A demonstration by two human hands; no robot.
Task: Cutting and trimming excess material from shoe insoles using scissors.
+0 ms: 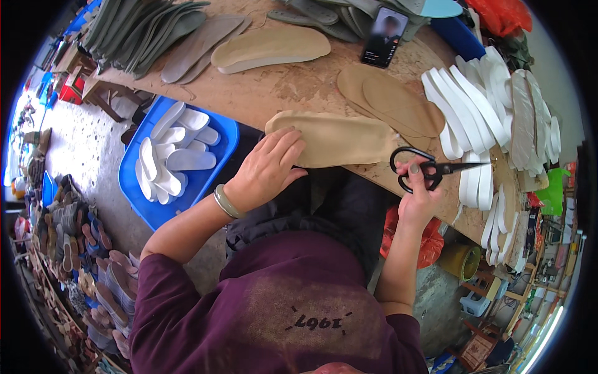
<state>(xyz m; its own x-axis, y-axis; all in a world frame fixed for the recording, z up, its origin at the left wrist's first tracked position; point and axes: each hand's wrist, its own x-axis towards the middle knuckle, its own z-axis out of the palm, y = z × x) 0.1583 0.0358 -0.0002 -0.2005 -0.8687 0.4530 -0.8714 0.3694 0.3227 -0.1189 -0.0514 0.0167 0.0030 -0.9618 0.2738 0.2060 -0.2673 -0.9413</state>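
A tan, padded insole lies lengthwise along the near edge of the wooden table, its rim slightly wavy. My left hand holds its left end, fingers over the top and thumb at the near edge. Just past its right end, my right hand is closed around the handles of black scissors. The blades point right, away from the insole, and look nearly together. Beyond the insole, flat brown insole pieces overlap one another. Another tan-covered insole with a white side lies farther back.
White foam soles stand in rows at the right. A blue bin of white soles is left of my lap. Stacked grey soles fill the far left. A phone leans at the back; a red plastic bag hangs below the table.
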